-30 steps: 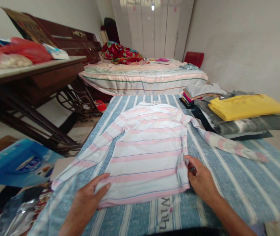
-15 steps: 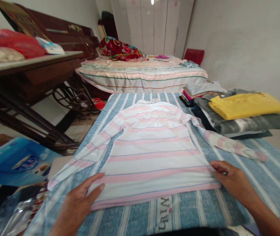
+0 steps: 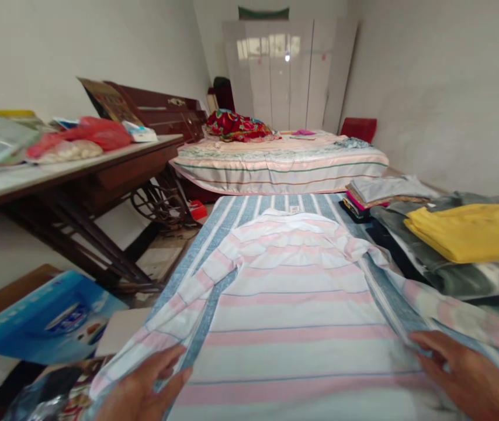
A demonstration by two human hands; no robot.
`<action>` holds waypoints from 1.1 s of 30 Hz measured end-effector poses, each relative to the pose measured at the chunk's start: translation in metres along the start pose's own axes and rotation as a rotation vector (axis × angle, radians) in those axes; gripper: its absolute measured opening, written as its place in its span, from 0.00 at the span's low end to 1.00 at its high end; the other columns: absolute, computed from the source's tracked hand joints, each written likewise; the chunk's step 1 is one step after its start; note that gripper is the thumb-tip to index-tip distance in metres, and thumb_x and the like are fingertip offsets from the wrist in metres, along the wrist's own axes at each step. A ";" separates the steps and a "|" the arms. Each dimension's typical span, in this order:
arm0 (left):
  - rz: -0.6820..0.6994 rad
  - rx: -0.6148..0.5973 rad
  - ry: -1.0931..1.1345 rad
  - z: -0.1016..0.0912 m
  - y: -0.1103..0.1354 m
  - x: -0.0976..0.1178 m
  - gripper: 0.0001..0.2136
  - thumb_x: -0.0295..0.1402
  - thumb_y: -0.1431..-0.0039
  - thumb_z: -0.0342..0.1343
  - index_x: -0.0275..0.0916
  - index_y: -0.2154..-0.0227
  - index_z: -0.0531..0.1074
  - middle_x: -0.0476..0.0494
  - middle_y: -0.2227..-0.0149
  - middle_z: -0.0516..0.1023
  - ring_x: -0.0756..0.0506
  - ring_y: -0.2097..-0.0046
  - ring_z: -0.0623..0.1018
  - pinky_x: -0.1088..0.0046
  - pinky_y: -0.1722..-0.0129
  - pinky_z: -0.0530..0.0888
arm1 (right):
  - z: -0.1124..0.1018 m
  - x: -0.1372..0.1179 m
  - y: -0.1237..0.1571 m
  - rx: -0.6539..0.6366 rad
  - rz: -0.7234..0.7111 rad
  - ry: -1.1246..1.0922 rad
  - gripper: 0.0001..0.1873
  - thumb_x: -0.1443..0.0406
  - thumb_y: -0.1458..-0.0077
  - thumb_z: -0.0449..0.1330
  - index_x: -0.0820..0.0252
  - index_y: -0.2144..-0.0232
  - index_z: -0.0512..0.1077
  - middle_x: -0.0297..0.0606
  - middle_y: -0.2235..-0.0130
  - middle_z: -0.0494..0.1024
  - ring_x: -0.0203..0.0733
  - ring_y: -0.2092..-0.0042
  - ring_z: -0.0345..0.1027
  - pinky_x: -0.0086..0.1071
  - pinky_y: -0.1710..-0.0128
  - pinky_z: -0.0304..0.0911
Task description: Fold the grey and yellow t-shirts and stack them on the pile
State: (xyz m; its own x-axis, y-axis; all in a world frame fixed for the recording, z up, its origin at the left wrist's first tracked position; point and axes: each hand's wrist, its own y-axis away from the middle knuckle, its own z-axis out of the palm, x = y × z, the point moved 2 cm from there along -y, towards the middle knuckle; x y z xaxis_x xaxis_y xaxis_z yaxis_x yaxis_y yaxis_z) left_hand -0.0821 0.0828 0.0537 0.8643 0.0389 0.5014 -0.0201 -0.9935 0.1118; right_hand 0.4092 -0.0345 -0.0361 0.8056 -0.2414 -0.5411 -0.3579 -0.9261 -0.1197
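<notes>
A long-sleeved shirt [image 3: 293, 304] with pink and white stripes and thin blue lines lies spread on the blue striped bedding [image 3: 214, 234]. Its collar is at the far end, and its hem is out of the picture below. At the shirt's left side, beside the lower sleeve, is my left hand [image 3: 144, 386], thumb and forefinger apart and nothing between them. My right hand [image 3: 464, 368] is at the shirt's right edge, its thumb and forefinger slightly apart and a little blurred. The right sleeve stretches out beyond that hand.
Folded clothes lie to the right, with a yellow garment [image 3: 472, 231] on top and a smaller stack [image 3: 390, 190] behind. On the left stand a sewing-machine table [image 3: 144, 155] and a blue box [image 3: 52, 321]. A bed [image 3: 276, 169] is beyond.
The view has tilted up, so the shirt and both hands appear lower and the hem has left the picture. Both hands remain near the shirt's side edges.
</notes>
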 end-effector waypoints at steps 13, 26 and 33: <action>0.093 0.079 -0.451 0.030 -0.300 0.107 0.16 0.36 0.46 0.48 0.36 0.57 0.73 0.34 0.53 0.75 0.39 0.51 0.74 0.67 0.56 0.70 | 0.037 -0.116 -0.311 -0.133 0.041 0.396 0.18 0.61 0.44 0.50 0.62 0.56 0.72 0.50 0.54 0.75 0.51 0.53 0.69 0.38 0.59 0.62; 0.287 -0.082 -0.374 0.060 -0.361 0.136 0.08 0.35 0.51 0.53 0.37 0.74 0.75 0.50 0.75 0.76 0.48 0.70 0.75 0.77 0.74 0.67 | 0.090 -0.127 -0.402 -0.329 -0.014 0.317 0.07 0.62 0.60 0.65 0.60 0.76 0.76 0.33 0.74 0.76 0.38 0.70 0.70 0.25 0.74 0.58; 0.370 0.136 -0.497 0.021 -0.377 0.145 0.12 0.34 0.44 0.46 0.38 0.62 0.72 0.40 0.61 0.76 0.40 0.54 0.74 0.68 0.58 0.68 | 0.076 -0.139 -0.425 -0.105 -0.036 0.320 0.08 0.63 0.54 0.59 0.57 0.69 0.76 0.33 0.69 0.77 0.40 0.63 0.70 0.24 0.71 0.58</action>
State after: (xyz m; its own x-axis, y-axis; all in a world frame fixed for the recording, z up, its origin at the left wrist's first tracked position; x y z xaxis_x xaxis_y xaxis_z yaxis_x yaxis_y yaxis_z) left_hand 0.0617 0.4605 0.0663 0.9433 -0.3311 0.0243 -0.3261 -0.9378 -0.1191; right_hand 0.4136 0.4147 0.0267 0.9302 -0.2710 -0.2476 -0.2890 -0.9565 -0.0390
